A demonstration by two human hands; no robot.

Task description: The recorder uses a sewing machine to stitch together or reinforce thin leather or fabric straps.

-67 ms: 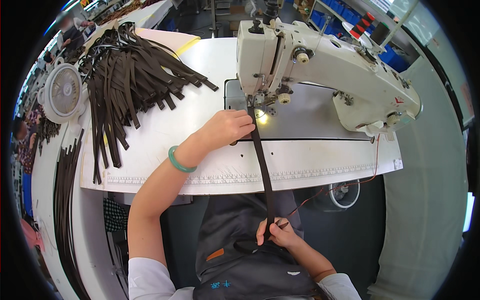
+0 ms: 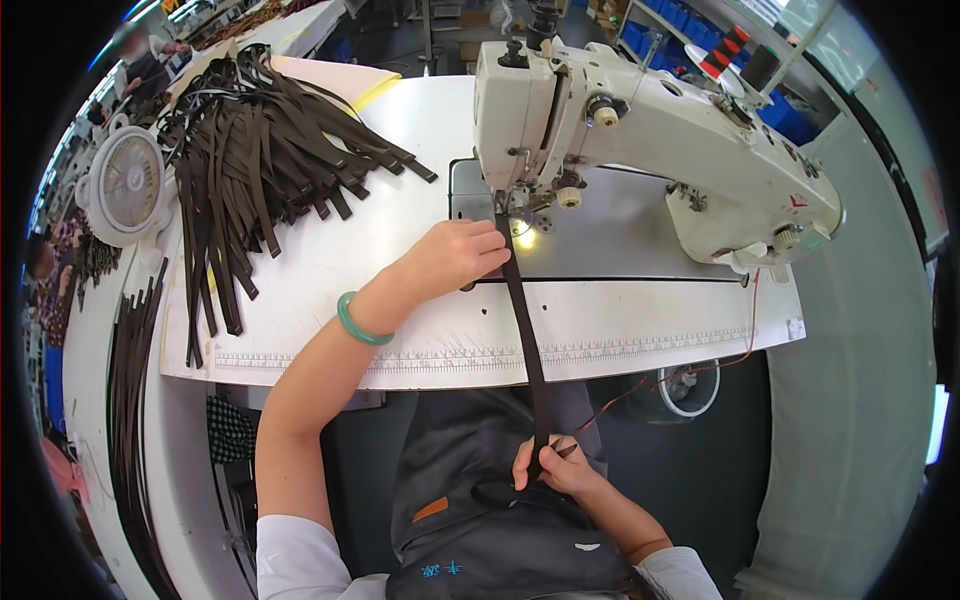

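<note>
A dark brown strap (image 2: 523, 320) runs from under the needle area of a white sewing machine (image 2: 590, 110), over the table's front edge, down to my lap. My left hand (image 2: 463, 256), with a green bangle (image 2: 362, 320) on its wrist, pinches the strap just in front of the machine's foot. Lower down, my right hand (image 2: 555, 466) is closed around the strap's near part, above my dark apron. A small dark pointed piece shows between its fingers; I cannot make out what it is. The strap's far end is hidden beneath the machine head.
Many brown straps (image 2: 270, 140) lie heaped at the table's back left, beside a white fan (image 2: 128, 185). Longer strips (image 2: 130, 420) hang along the left side surface. A printed ruler (image 2: 450, 358) follows the front edge. A clear bin (image 2: 690, 388) stands below, right.
</note>
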